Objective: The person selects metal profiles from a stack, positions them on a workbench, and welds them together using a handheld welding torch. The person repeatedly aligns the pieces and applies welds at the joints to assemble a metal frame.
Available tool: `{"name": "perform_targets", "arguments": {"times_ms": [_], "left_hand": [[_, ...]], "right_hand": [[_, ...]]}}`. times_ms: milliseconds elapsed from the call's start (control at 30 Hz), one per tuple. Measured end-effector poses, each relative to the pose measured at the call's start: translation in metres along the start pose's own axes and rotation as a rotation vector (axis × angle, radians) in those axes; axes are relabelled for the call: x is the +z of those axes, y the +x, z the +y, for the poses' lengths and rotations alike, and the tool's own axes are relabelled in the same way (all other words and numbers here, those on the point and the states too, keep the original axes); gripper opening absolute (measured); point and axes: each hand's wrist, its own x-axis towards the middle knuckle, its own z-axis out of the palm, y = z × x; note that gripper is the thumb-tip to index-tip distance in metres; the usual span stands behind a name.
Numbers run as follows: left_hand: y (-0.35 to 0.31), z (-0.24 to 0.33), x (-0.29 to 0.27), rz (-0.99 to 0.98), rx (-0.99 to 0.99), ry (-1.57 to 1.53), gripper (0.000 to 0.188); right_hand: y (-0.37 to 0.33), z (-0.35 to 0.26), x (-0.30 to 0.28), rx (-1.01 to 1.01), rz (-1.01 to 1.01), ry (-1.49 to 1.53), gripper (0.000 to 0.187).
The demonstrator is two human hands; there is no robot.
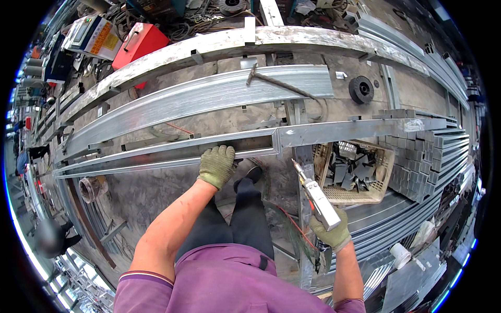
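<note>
My left hand [218,164], in a green work glove, is closed over the near rail of a long, narrow metal frame [276,142]. Something small and dark shows beside its fingers, too hidden to name. My right hand [334,229], gloved alike, grips a white-and-grey handheld welding gun [320,203]. The gun's thin nozzle points up and left, apart from the frame's near right corner. A grey metal beam [360,131] continues rightward from the frame's mitred end.
A hammer [279,83] lies across a wide metal channel [193,104] beyond the frame. At right are a plastic crate [383,180] of metal offcuts, stacked square tubes [417,161] and a black spool [361,89]. A red box [141,44] stands far left; a person [49,237] is at left.
</note>
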Motion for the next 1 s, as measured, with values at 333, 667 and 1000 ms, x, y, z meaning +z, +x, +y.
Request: {"name": "perform_targets", "arguments": {"times_ms": [333, 667, 1000], "left_hand": [[0.002, 0.000, 0.001, -0.032, -0.003, -0.057, 0.044], [-0.001, -0.004, 0.006, 0.022, 0.015, -0.049, 0.038], [-0.002, -0.006, 0.004, 0.033, 0.032, -0.042, 0.034]], "right_hand": [[0.000, -0.035, 0.026, -0.032, 0.051, -0.173, 0.023], [0.012, -0.030, 0.034, -0.051, -0.006, -0.238, 0.028], [0.011, -0.029, 0.035, -0.043, -0.021, -0.249, 0.027]]}}
